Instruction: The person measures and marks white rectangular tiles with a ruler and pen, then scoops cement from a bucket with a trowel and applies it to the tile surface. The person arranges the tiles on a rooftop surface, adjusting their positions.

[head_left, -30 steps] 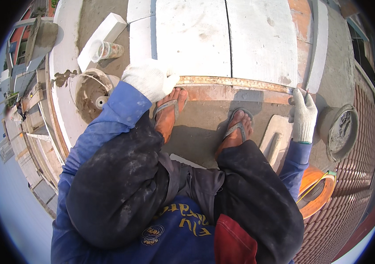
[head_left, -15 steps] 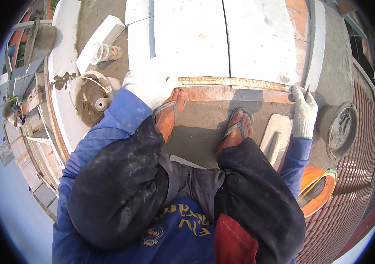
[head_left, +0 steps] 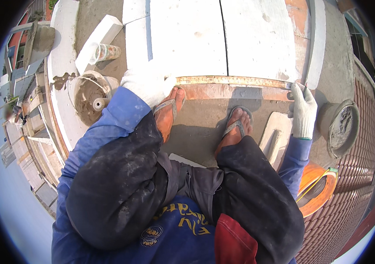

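Observation:
A worn, yellowish tape measure blade [head_left: 236, 80] stretches from hand to hand along the near edge of the white blocks [head_left: 183, 39]. At its left end my left hand [head_left: 145, 86], in a white glove, is closed round the tape; its fingers are partly lost in glare. My right hand [head_left: 303, 112], also gloved, pinches the blade's right end beside the block corner. A thin dark pointed thing, perhaps a pencil, sticks up by the right fingertips, too small to be sure. Beneath the blade runs a reddish brick strip [head_left: 222, 92].
A mortar-smeared bucket [head_left: 82, 99] and a clear cup [head_left: 108, 53] stand left, near a loose white block [head_left: 93, 46]. A wooden float [head_left: 275, 136] lies beside my right forearm. Farther right are a grey bucket [head_left: 346, 127], an orange container [head_left: 315, 185] and a tiled roof [head_left: 354, 176].
The view has shifted very slightly. My right fingertips have moved a little at the tape's end; both hands stay on the tape measure.

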`<state>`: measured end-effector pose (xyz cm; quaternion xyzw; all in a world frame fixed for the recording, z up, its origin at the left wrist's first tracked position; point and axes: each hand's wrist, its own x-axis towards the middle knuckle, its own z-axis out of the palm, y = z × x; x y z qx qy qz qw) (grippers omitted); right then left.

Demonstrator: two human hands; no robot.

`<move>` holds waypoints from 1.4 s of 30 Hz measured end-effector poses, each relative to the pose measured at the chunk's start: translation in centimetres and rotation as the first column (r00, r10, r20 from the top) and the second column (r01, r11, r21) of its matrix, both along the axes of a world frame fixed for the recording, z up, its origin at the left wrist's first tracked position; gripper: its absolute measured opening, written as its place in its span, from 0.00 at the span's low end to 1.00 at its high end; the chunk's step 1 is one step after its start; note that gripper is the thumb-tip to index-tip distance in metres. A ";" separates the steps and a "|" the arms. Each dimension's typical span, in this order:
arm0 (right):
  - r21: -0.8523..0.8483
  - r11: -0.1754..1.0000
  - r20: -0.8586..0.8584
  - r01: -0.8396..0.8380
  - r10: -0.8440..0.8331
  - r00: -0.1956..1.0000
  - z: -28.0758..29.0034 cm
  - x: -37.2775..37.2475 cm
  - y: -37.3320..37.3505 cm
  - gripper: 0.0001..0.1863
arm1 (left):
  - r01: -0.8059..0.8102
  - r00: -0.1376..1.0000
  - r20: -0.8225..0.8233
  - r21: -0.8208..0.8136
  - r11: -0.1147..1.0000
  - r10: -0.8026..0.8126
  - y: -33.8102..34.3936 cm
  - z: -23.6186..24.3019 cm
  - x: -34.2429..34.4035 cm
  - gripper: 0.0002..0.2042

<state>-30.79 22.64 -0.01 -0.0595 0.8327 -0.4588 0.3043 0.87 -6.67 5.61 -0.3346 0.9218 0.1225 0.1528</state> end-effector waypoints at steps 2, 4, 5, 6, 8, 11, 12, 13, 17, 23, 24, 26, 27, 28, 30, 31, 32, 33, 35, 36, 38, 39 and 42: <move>-0.020 1.000 -0.010 0.019 -0.019 1.000 0.2 0.2 0.3 0.24 | -0.009 1.000 0.011 -0.002 1.000 0.009 0.0 0.0 -0.2 0.17; -0.081 0.992 -0.001 0.094 -0.094 0.996 -0.1 0.1 1.2 0.26 | -0.015 1.000 0.021 0.002 1.000 0.015 -0.1 0.0 -0.4 0.17; -0.159 0.978 0.054 0.135 -0.128 0.990 0.0 0.0 1.9 0.27 | -0.016 1.000 0.024 0.008 1.000 0.016 -0.2 0.0 -0.4 0.17; -0.194 0.974 0.030 0.121 -0.118 0.993 -0.4 -0.3 2.7 0.26 | -0.018 0.999 0.028 0.015 1.000 0.017 -0.2 0.0 -0.4 0.17; -0.259 0.962 -0.019 0.089 -0.098 0.995 -0.4 -0.5 3.5 0.26 | 0.000 1.000 0.030 0.014 1.000 -0.001 -0.3 -0.1 -0.4 0.17; -0.194 0.976 -0.124 0.100 -0.126 0.984 2.0 0.6 3.3 0.25 | -0.008 0.997 0.080 -0.001 1.000 0.008 -0.1 0.3 -0.7 0.18; -0.152 0.983 -0.189 0.106 -0.134 0.973 2.7 1.0 3.0 0.25 | -0.017 0.994 0.105 -0.008 1.000 0.018 0.0 0.4 -0.7 0.18; -0.119 0.985 -0.169 0.123 -0.142 0.975 3.2 0.4 3.3 0.26 | -0.011 0.995 0.100 -0.002 1.000 0.011 -0.1 0.3 -0.7 0.18; -0.474 0.811 0.300 0.344 -0.219 0.928 3.4 -1.1 4.3 0.28 | 0.054 0.997 0.062 -0.015 0.998 -0.053 -0.6 -0.3 -0.1 0.19; -0.477 0.833 0.172 0.280 -0.224 0.959 1.7 -1.3 3.3 0.22 | 0.028 0.996 0.081 0.011 1.000 -0.029 -0.7 0.2 -0.8 0.17; -0.394 0.880 0.119 0.263 -0.235 0.965 1.6 -1.6 3.5 0.19 | 0.026 0.998 0.050 0.022 0.999 -0.027 -0.6 -0.2 -1.0 0.16; -0.254 0.949 0.011 0.187 -0.191 0.982 0.3 -1.8 3.2 0.17 | -0.050 0.994 0.095 0.032 0.998 0.047 -0.2 0.8 -1.3 0.16; -0.286 0.943 0.003 0.171 -0.178 0.984 0.1 -1.6 2.6 0.15 | -0.086 0.990 0.112 0.045 0.995 0.081 0.0 1.0 -1.5 0.15; -0.234 0.965 -0.032 0.120 -0.132 0.991 0.2 -1.6 2.4 0.14 | -0.094 0.992 0.091 0.047 0.994 0.089 0.1 1.0 -1.7 0.15; -0.246 0.969 -0.167 -0.028 -0.014 0.986 -1.7 -2.1 3.0 0.12 | -0.139 0.982 0.148 0.115 0.984 0.121 0.0 1.4 -2.7 0.13; -0.300 0.953 -0.167 -0.046 -0.005 0.986 -2.2 -2.1 2.7 0.11 | -0.139 0.984 0.126 0.115 0.984 0.125 0.1 1.6 -2.7 0.13; -0.348 0.935 -0.168 -0.069 0.010 0.986 -2.6 -1.7 2.3 0.09 | -0.144 0.986 0.104 0.119 0.982 0.132 0.0 1.3 -2.2 0.13; -0.344 0.937 -0.136 -0.053 0.006 0.991 -2.4 -1.4 2.2 0.09 | -0.149 0.987 0.083 0.124 0.981 0.140 0.1 0.8 -2.0 0.12; -0.338 0.941 -0.104 -0.017 -0.019 0.994 -2.3 -0.9 1.5 0.09 | -0.102 0.994 0.043 0.065 0.993 0.099 0.0 0.6 -1.4 0.12; -0.339 0.941 -0.090 -0.008 -0.024 0.996 -2.3 -1.0 1.6 0.10 | -0.081 0.997 0.024 0.036 0.996 0.080 0.0 0.6 -1.3 0.12; -0.344 0.939 -0.054 0.006 -0.026 0.998 -2.3 -0.9 1.5 0.10 | -0.099 0.994 0.058 0.063 0.993 0.095 -0.1 1.1 -1.6 0.12; -0.321 0.947 -0.067 0.000 -0.023 0.998 -2.2 -0.9 1.5 0.11 | -0.111 0.992 0.075 0.076 0.991 0.105 0.0 1.3 -1.8 0.12; -0.259 0.966 -0.099 -0.007 -0.019 0.995 -2.7 -1.3 1.4 0.12 | -0.123 0.984 0.134 0.041 0.992 0.116 0.0 1.0 -1.9 0.14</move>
